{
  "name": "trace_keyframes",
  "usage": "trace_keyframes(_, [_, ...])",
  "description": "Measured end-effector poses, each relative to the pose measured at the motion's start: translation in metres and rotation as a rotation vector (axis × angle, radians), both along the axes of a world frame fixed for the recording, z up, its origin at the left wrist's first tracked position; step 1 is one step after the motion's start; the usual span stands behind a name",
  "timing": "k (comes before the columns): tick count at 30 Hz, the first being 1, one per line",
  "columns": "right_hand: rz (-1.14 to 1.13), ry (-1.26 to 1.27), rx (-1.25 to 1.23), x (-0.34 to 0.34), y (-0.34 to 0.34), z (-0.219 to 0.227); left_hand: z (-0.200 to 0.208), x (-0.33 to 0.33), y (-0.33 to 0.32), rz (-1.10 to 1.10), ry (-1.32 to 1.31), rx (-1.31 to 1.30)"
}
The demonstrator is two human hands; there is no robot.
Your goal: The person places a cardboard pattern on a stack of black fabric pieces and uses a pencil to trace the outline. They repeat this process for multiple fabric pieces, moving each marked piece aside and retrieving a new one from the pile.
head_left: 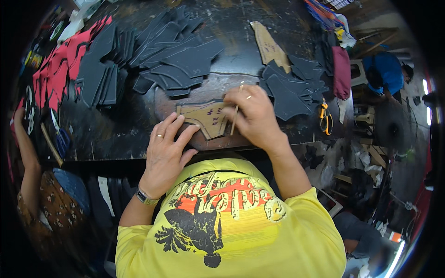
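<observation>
A brown cardboard template [204, 116] with handwritten marks lies near the front edge of the table, on top of a dark piece whose edge shows around it. My left hand [163, 155] rests with spread fingers at the template's left side, fingertips touching it. On the right side, my right hand [254, 116] is closed around a thin pen-like stick [235, 116], its lower end close to the template's right edge. The fingers partly hide the stick and that corner of the template.
Stacks of dark cut pieces [178, 65] lie behind, with red pieces [62, 69] farther left. More dark pieces [287, 95] and another template [270, 46] are at right. Orange-handled pliers [326, 118] and blue-handled scissors [61, 139] lie near the edges. A co-worker's arm [28, 153] reaches in at left.
</observation>
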State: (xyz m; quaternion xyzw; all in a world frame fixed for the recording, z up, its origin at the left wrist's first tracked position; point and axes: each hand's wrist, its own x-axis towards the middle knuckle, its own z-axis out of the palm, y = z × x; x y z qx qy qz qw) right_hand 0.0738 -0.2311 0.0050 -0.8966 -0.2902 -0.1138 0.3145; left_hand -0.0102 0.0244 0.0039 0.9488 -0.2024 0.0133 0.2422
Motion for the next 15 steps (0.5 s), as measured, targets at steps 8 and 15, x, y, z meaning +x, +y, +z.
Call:
trace_keyframes(8, [-0.013,0.428,0.378,-0.011,-0.026,0.012,0.002,-0.001,0.0,-0.01,-0.016,-0.097])
trace_keyframes(15, [-0.483,0.197,0.202,0.006,-0.127,0.022,0.011,0.019,0.009,-0.015,-0.04,-0.219])
